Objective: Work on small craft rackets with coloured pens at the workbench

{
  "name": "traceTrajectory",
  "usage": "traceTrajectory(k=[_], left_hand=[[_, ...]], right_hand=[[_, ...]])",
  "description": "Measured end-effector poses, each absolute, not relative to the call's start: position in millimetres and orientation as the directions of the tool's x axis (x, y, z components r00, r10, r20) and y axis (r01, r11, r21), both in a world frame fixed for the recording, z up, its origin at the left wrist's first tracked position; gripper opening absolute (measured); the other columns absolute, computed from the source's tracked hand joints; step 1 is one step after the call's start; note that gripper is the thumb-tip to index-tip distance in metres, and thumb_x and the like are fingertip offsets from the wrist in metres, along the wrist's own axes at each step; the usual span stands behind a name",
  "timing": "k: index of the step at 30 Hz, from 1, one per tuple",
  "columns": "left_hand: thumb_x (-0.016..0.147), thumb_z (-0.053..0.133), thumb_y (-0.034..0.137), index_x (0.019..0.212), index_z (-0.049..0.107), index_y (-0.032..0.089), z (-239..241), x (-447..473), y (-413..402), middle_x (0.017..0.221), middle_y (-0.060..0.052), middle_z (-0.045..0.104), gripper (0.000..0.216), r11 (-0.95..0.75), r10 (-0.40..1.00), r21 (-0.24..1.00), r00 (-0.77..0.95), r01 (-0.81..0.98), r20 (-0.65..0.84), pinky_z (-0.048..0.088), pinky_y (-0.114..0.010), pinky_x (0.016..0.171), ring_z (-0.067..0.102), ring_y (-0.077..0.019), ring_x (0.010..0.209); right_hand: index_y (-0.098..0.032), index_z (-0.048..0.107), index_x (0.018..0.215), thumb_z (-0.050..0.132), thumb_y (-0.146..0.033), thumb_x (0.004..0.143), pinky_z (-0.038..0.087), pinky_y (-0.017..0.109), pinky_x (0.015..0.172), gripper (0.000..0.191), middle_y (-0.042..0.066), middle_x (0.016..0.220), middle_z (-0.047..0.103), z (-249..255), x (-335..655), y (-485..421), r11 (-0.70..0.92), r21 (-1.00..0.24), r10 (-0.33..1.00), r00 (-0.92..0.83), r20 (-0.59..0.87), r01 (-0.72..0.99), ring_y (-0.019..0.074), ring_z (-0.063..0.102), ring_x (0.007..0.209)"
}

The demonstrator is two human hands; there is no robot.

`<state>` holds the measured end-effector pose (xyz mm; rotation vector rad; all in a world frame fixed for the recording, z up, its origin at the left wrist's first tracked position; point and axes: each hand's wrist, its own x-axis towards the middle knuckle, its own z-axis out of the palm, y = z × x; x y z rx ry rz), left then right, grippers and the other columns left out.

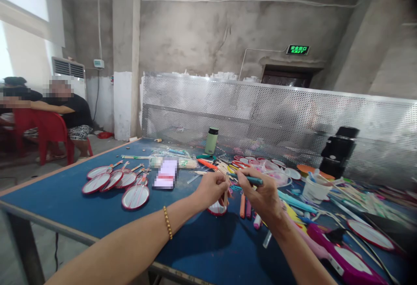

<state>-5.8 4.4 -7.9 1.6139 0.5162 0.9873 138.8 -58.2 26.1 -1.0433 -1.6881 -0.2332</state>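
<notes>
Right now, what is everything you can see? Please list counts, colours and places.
Discs: several, white with red rims, many on table's left
Table: one, blue-topped, foreground
Phone: one, pale screen, beside left discs
Bottle: one, green, table's back
Tub: one, white, table's right
Black object: one, black, back right
Metal panel: one, silver, behind table
Exit sign: one, green, upper right
Chairs: at least two, red, far left
People: at least two, dark-topped, far left
Markers: at least three, orange, purple, pink, centre
Stick: one, pale, in left hand
Pen-like tool: one, dark teal, in right hand
Left hand: one, gold bracelet, centre
Right hand: one, centre right
</notes>
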Motion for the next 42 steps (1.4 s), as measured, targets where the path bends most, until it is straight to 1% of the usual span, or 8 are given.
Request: traceTrajectory(k=[13,20,27,33,36,39,42], left_hand=[[0.077,0.052,0.024,0.067,0.053,0.017,-8.6,-5.2,4.0,0.056,0.0,0.064,0.012,-0.298,0.763,0.94,0.551,-0.163,0.338,0.047,-0.022,0.038,0.059,-0.0124,0.04],[0.078,0.052,0.024,0.069,0.054,0.017,-9.2,-5.1,5.1,0.056,0.001,0.063,0.012,-0.291,0.764,0.944,0.556,-0.156,0.327,0.047,-0.021,0.038,0.06,-0.0131,0.041],[0.078,0.051,0.02,0.068,0.053,0.016,-9.3,-4.8,5.2,0.056,0.001,0.063,0.011,-0.286,0.766,0.945,0.555,-0.159,0.325,0.046,-0.02,0.037,0.059,-0.0117,0.039],[0.079,0.051,0.021,0.07,0.054,0.016,-9.1,-4.9,4.5,0.056,0.002,0.063,0.011,-0.28,0.768,0.947,0.554,-0.159,0.321,0.047,-0.019,0.037,0.059,-0.0109,0.039],[0.079,0.053,0.021,0.069,0.054,0.016,-8.9,-4.9,4.9,0.056,0.001,0.063,0.011,-0.279,0.77,0.948,0.554,-0.151,0.316,0.047,-0.019,0.038,0.059,-0.0109,0.039],[0.081,0.054,0.022,0.07,0.055,0.016,-8.7,-5.0,5.5,0.057,0.001,0.063,0.013,-0.274,0.776,0.952,0.554,-0.137,0.303,0.047,-0.019,0.039,0.06,-0.0109,0.041],[0.086,0.054,0.023,0.072,0.056,0.015,-9.1,-5.4,5.7,0.058,0.001,0.063,0.016,-0.264,0.78,0.958,0.56,-0.111,0.279,0.047,-0.02,0.042,0.059,-0.0109,0.042]], right_hand=[[-0.019,0.067,0.074,0.056,-0.035,0.09,0.044,0.024,0.054,0.025,0.0,0.062,0.061,25.7,139.0,-58.7,0.587,-0.344,0.531,-0.028,0.847,0.733,0.0126,0.057,0.054],[-0.018,0.067,0.073,0.056,-0.033,0.09,0.046,0.025,0.058,0.025,0.002,0.067,0.066,26.1,139.5,-58.3,0.586,-0.335,0.519,-0.024,0.854,0.737,0.0136,0.059,0.06],[-0.018,0.066,0.073,0.056,-0.034,0.09,0.044,0.025,0.055,0.025,0.001,0.063,0.064,27.0,139.4,-58.5,0.581,-0.33,0.511,-0.018,0.859,0.744,0.0127,0.056,0.056],[-0.019,0.067,0.074,0.056,-0.034,0.09,0.045,0.024,0.056,0.025,0.001,0.064,0.065,27.2,138.5,-58.7,0.585,-0.326,0.515,-0.03,0.857,0.743,0.013,0.058,0.058],[-0.018,0.066,0.072,0.056,-0.035,0.09,0.045,0.024,0.056,0.026,0.002,0.063,0.065,28.3,138.5,-58.9,0.58,-0.324,0.508,-0.02,0.861,0.748,0.0127,0.057,0.057],[-0.018,0.066,0.071,0.056,-0.035,0.089,0.044,0.025,0.055,0.027,0.002,0.062,0.064,29.6,138.3,-59.3,0.573,-0.324,0.501,-0.008,0.865,0.753,0.0125,0.055,0.056],[-0.018,0.066,0.07,0.056,-0.035,0.089,0.045,0.025,0.056,0.028,0.002,0.063,0.065,29.9,137.8,-59.4,0.572,-0.324,0.506,-0.013,0.863,0.753,0.0129,0.057,0.057]])
